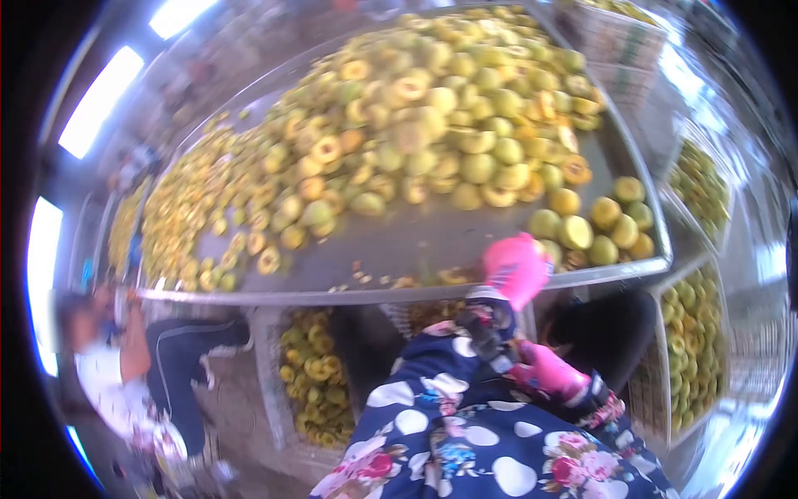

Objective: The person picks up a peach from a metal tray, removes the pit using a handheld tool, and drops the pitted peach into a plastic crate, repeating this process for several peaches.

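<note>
My left hand (pixel 517 268), in a pink glove, is over the front rim of the metal table (pixel 399 293), beside loose yellow-green fruit (pixel 575 233). Motion blur smears its fingers, and nothing can be made out in them. Closer to my body, my right hand (pixel 550 371), also gloved in pink, is closed in front of my lap. A dark object (pixel 492 348) shows at its fingertips, too blurred to name, just below my left wrist. Whole and halved fruit (pixel 416 125) is heaped across the table, some halves showing brown centres.
Below the table, a crate of fruit (pixel 316 378) is left of my legs and another crate (pixel 692 341) is to the right. More crates (pixel 619 37) stand at the upper right. A seated person (pixel 125 374) is at the left end, near the table.
</note>
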`<state>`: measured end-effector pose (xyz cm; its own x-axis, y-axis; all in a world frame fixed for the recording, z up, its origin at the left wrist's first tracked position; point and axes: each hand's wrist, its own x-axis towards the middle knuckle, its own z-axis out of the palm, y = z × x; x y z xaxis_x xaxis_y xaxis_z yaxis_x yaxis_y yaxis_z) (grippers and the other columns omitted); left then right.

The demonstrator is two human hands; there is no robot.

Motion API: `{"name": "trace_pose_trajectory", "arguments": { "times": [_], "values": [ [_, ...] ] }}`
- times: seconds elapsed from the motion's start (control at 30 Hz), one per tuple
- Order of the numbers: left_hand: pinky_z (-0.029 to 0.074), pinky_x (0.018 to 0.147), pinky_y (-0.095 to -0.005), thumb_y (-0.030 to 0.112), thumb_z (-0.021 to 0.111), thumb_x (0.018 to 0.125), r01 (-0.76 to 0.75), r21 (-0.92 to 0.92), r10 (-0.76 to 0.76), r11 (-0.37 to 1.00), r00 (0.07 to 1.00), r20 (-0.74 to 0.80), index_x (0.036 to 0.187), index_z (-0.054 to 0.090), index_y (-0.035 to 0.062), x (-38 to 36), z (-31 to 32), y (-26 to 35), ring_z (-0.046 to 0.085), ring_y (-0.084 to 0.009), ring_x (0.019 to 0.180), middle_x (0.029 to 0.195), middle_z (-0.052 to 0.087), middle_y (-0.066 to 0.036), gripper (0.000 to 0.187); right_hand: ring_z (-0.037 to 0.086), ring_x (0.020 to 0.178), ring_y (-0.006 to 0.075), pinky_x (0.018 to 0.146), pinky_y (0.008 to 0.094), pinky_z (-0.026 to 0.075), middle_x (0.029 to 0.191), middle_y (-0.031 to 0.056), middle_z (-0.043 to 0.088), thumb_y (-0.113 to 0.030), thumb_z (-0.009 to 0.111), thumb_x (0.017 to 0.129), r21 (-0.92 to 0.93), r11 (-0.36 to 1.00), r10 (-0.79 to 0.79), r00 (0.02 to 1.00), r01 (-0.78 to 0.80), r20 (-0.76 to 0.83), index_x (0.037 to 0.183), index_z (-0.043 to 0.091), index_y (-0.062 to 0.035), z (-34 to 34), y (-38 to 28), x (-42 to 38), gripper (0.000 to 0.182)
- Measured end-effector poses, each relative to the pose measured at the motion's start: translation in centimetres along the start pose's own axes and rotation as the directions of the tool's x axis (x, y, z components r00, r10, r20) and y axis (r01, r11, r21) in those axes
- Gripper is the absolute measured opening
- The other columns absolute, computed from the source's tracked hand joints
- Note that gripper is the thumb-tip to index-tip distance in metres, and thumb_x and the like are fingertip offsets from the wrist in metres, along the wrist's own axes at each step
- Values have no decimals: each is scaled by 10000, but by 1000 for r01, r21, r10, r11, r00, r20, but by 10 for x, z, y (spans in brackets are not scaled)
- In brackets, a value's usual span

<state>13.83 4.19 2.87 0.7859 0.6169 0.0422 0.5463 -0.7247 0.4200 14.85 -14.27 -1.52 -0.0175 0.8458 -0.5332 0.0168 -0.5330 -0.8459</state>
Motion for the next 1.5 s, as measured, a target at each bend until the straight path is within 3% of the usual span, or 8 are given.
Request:
{"name": "trace_pose_trajectory", "arguments": {
  "times": [0.13, 0.2, 0.27, 0.3, 0.57, 0.9, 1.37, 1.5],
  "values": [
    [510, 744, -372, 289, 651, 768, 21, -516, -103, 857, 986, -131, 1141, 569, 4, -22, -12, -14, 638, -284, 863, 942, 646, -182, 477, 479, 489, 87, 428, 240, 384, 625, -6, 500, -183, 586, 871, 279, 957, 72, 996, -83, 50, 950, 491, -25, -7, -22, -9, 201],
    [504, 789, -361, 233, 651, 788, 105, -970, -146, 220, 987, 74, 1246, 495, 23, -40, -29, -31, 619, -260, 924, 1050, 614, -162, 528, 477, 468, 81, 423, 215, 383, 640, -2, 515, -179, 580, 869, 282, 955, 84, 996, -91, 37, 965, 494, -31, -7, -36, -15, 196],
    [496, 848, -377, 129, 591, 832, 153, -852, 42, -500, 987, 153, 1351, 393, 57, -63, -55, -52, 563, -234, 1032, 1218, 518, -134, 560, 469, 460, 74, 419, 203, 380, 655, -4, 511, -176, 573, 869, 300, 951, 78, 997, -78, 11, 971, 490, -37, -5, -50, -21, 191],
    [485, 877, -418, 122, 563, 840, 164, -733, 76, -660, 985, 152, 1373, 348, 56, -72, -64, -63, 541, -267, 1075, 1255, 478, -184, 579, 462, 464, 70, 417, 202, 379, 664, -9, 498, -174, 568, 871, 304, 950, 67, 998, -66, 8, 970, 484, -39, -3, -56, -24, 188],
    [451, 905, -484, 381, 424, 937, 105, -686, -139, -720, 947, 290, 1293, 426, 10, -128, -92, -73, 510, -364, 1101, 1253, 481, -222, 514, 509, 508, 87, 474, 241, 416, 650, 28, 532, -166, 584, 860, 62, 995, -81, 997, 82, -18, 1028, 488, -10, 21, -120, -28, 248],
    [470, 886, -422, 274, 421, 952, 64, -854, -292, -517, 924, 246, 1210, 471, -50, -132, -81, -55, 544, -310, 1052, 1171, 540, -200, 417, 589, 732, 433, 605, 420, 455, 740, 245, 592, -193, 588, 848, -267, 931, -285, 954, 250, -99, 998, 472, 18, 37, -120, -13, 284],
    [514, 767, -371, 215, 433, 919, -69, -920, -461, -385, 878, 127, 1127, 549, -35, -131, -57, -46, 589, -262, 866, 1076, 586, -172, 345, 597, 654, 398, 524, 423, 440, 691, 216, 572, -157, 544, 861, -553, 751, -478, 875, 362, -76, 967, 441, 24, 51, -53, 37, 233],
    [512, 758, -369, 212, 435, 909, -57, -945, -498, -322, 859, 118, 1118, 553, -29, -131, -52, -49, 585, -258, 863, 1074, 587, -169, 340, 595, 650, 397, 528, 434, 431, 694, 209, 566, -157, 545, 855, -489, 834, -336, 938, 254, -85, 990, 434, 10, 47, -94, 16, 242]
  ]
}}
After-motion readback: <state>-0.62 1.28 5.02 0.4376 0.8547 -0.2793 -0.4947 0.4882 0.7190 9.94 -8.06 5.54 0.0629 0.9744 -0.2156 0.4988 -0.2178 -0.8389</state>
